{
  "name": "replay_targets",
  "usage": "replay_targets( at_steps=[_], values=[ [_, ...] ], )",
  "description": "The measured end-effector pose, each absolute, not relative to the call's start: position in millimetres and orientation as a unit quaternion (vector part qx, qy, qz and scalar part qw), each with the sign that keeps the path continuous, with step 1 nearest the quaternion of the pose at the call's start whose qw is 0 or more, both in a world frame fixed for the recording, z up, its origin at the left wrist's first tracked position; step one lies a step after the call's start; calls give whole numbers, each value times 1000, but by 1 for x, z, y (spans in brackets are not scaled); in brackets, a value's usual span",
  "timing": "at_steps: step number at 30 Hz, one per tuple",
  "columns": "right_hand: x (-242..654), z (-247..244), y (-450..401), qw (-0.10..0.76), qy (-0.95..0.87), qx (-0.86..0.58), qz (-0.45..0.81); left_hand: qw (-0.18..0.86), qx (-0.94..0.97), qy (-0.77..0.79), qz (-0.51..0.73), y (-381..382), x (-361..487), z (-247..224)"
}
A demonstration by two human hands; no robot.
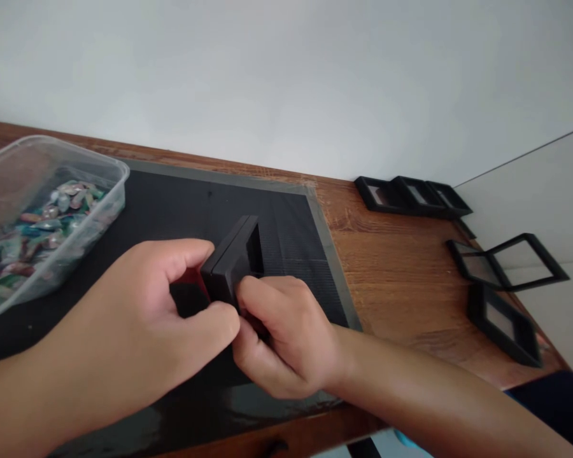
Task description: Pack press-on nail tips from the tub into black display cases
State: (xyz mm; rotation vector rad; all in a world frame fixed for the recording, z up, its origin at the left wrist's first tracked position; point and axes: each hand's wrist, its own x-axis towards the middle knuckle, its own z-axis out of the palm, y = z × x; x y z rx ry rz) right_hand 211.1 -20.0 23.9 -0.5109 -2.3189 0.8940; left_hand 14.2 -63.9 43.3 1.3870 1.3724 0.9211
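Note:
A small black box-like frame [233, 262] is held up edge-on over the black mat [172, 203]. My left hand [157, 318] grips it from the left, with the thumb at its near corner and a finger along its far left side. A bit of red shows on the frame's left side, next to my left fingers. My right hand [286, 337] is curled closed against the frame's near right side, its fingers pinching at the edge. The fingertips of my right hand are partly hidden, as is the front of the frame.
To the left stands a clear plastic tub [119, 197] with many small colourful shiny pieces [48, 222]. Several black frames [415, 196] lie at the back right of the wooden table [386, 267]. Nearby are an opened hinged frame [496, 267] and another black frame [503, 324].

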Motion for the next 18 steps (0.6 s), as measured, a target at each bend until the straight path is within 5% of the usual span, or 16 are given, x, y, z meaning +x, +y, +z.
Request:
replay_targets(
  at_steps=[7, 18],
  values=[
    [213, 22, -19, 285, -887, -180, 316, 464, 583, 595, 302, -60, 12, 48],
    [219, 31, -16, 283, -869, -206, 351, 376, 660, 541, 360, -72, 13, 41]
  ],
)
